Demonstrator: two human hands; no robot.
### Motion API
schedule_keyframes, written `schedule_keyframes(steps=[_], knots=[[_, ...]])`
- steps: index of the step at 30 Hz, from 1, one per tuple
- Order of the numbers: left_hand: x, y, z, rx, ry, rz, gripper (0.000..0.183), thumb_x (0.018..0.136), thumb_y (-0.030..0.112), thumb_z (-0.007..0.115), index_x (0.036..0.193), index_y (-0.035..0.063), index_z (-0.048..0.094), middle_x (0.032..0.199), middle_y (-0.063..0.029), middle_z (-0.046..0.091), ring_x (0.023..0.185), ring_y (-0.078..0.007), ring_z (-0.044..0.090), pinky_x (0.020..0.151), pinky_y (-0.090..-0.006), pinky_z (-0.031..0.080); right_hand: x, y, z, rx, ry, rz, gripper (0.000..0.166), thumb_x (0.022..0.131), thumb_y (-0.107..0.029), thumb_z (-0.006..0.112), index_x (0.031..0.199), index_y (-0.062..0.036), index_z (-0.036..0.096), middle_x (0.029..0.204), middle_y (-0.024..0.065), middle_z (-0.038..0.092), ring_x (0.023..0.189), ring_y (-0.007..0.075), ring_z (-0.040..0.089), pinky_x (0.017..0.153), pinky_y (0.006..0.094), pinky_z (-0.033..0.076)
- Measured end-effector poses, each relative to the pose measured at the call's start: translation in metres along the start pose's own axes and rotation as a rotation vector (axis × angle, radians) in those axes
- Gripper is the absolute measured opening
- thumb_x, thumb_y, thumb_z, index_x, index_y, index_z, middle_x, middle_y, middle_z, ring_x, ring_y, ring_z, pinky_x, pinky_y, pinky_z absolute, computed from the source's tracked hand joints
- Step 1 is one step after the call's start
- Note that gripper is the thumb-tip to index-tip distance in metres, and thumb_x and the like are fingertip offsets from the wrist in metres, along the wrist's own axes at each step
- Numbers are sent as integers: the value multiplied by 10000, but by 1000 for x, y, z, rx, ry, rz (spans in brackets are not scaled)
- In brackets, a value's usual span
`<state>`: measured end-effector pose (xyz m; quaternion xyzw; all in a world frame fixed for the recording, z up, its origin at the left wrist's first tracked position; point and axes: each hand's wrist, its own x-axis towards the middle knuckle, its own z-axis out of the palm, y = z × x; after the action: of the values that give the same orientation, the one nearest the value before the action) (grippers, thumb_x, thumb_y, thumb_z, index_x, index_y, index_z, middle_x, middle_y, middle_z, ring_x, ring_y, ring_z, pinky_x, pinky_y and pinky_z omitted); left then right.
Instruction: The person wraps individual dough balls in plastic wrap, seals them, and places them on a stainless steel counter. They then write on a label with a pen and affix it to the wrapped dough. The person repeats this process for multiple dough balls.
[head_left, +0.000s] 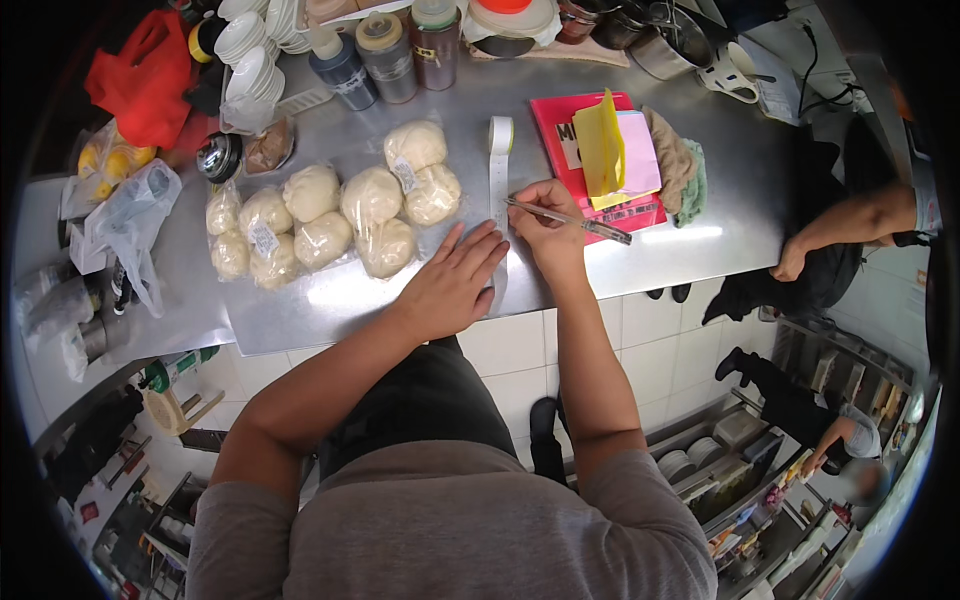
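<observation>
My right hand (551, 225) holds a clear-barrelled pen (577, 220), its tip on a strip of white labels (498, 176) that runs down from a small roll. My left hand (454, 281) lies flat with its palm down, fingertips at the strip's left edge, holding nothing. Left of the strip, several clear plastic bags of round pale dough balls or buns (371, 196) lie in a row on the steel table (420, 307). At least two bags bear printed white labels (262, 238). The strip's lower part is partly hidden by my hands.
A pink book (551, 112) with yellow and pink papers lies right of the strip, beside folded cloths (673, 161). Squeeze bottles (386, 60), stacked white bowls (251, 75) and a steel pot (667, 49) line the back. A co-worker's hand (790, 260) is at the table's right edge.
</observation>
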<state>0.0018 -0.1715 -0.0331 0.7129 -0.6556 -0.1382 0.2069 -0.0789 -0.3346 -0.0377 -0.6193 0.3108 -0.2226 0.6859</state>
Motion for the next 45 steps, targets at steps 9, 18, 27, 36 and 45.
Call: schedule_keyframes(steps=[9, 18, 27, 36, 45], knots=[[8, 0, 6, -20, -8, -8, 614, 760, 251, 634, 1277, -39, 476, 1349, -196, 412, 1363, -338, 306, 1147, -475, 227, 0, 3, 6, -254, -17, -149, 98, 746, -14, 674, 748, -25, 577, 676, 50, 612, 619, 80, 580, 538, 243, 461], [8, -2, 4, -72, -5, -21, 617, 761, 246, 634, 1285, -35, 467, 1363, -209, 407, 1361, -336, 311, 1144, -473, 232, 2, 1, 14, -442, -11, -276, 77, 720, -18, 648, 744, -16, 574, 688, 110, 598, 587, 206, 599, 546, 293, 478], [8, -3, 7, -102, 27, -25, 614, 720, 214, 666, 1256, -19, 479, 1345, -199, 392, 1353, -334, 315, 1156, -476, 221, 2, 7, 10, -467, -48, -268, 72, 749, -9, 661, 783, -13, 597, 700, 94, 630, 612, 158, 614, 564, 268, 488], [9, -2, 6, -100, 27, -22, 620, 737, 237, 642, 1269, -39, 482, 1355, -218, 414, 1349, -345, 327, 1139, -481, 243, 3, 8, 9, -459, -58, -276, 68, 754, 5, 669, 789, -4, 612, 697, 71, 645, 617, 114, 612, 562, 243, 484], [9, -3, 5, -107, 8, -27, 614, 739, 234, 648, 1267, -34, 482, 1355, -217, 410, 1349, -347, 323, 1145, -483, 227, 3, 7, 12, -423, -32, -253, 75, 721, -20, 644, 736, -15, 571, 679, 119, 586, 581, 225, 591, 543, 305, 474]])
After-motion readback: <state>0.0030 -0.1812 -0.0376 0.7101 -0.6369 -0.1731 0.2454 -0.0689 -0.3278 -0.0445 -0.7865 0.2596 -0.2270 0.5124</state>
